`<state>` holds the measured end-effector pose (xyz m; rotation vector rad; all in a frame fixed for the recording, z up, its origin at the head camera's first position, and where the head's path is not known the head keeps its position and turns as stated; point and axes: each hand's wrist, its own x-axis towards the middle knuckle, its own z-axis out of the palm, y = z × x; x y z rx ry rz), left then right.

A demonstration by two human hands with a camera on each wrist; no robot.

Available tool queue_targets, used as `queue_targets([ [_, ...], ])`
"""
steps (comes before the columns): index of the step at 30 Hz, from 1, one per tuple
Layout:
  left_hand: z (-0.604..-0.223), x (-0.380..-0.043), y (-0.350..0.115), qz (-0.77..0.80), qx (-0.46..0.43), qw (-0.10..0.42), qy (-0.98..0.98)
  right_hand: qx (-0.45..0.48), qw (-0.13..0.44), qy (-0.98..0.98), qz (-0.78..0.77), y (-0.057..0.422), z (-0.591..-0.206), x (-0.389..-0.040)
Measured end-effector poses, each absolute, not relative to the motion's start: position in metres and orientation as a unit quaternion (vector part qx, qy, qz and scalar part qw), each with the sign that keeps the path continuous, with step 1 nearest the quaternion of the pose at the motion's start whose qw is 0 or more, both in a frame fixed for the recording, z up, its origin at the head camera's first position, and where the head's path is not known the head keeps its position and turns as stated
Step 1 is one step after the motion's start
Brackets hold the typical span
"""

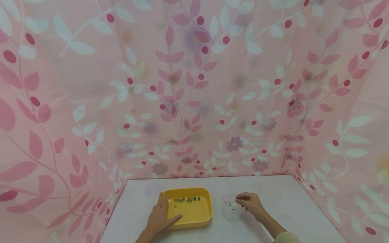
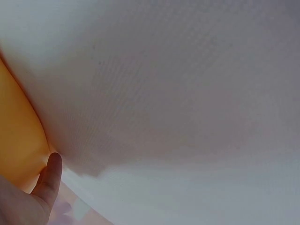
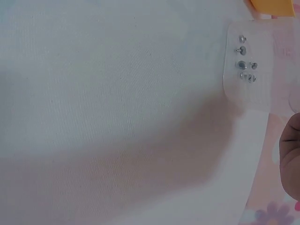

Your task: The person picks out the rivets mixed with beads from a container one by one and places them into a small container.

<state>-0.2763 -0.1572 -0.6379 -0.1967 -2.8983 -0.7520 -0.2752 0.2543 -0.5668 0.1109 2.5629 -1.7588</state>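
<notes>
A yellow tray [image 1: 194,223] holds several glass marbles [image 1: 183,200], mostly greenish and clear with a few dark blue ones. They lie in a loose row toward its far side. A small round piece [image 1: 175,206] sits apart from them. My left hand [image 1: 158,216] rests along the tray's left side, fingers outstretched, thumb over the near rim. To the right stands a clear plastic container [image 1: 226,213] with several small metal studs or screws [image 3: 242,50] inside. My right hand [image 1: 250,202] is at its right edge, fingers bent toward the thumb; whatever its fingertips hold is too small to tell.
A white-covered table [image 1: 152,184] carries both containers. Pink leaf-patterned curtains [image 1: 182,101] hang behind the table and along both sides. The right arm casts a shadow on the tabletop.
</notes>
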Motion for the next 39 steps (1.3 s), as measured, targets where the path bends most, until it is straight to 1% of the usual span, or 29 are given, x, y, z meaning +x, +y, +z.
queue_targets([
  [3, -0.639, -0.277, -0.157, -0.254, -0.065, 0.073, -0.962, 0.035, 0.014, 0.827, -0.56, 0.253, -0.565, -0.274],
  [9, -0.638, -0.277, -0.157, -0.254, -0.068, 0.079, -0.961, 0.055, 0.007, 0.834, -0.549, 0.257, -0.588, -0.287],
  [13, -0.637, -0.277, -0.157, -0.249, -0.071, 0.082, -0.962, 0.052, 0.004, 0.833, -0.55, 0.26, -0.594, -0.292],
  [29, -0.633, -0.275, -0.157, -0.253, -0.073, 0.082, -0.961, 0.048, 0.004, 0.831, -0.555, 0.259, -0.591, -0.291],
  [39, -0.637, -0.277, -0.158, -0.253, -0.079, 0.084, -0.961, 0.032, -0.038, 0.818, -0.573, 0.256, -0.581, -0.291],
])
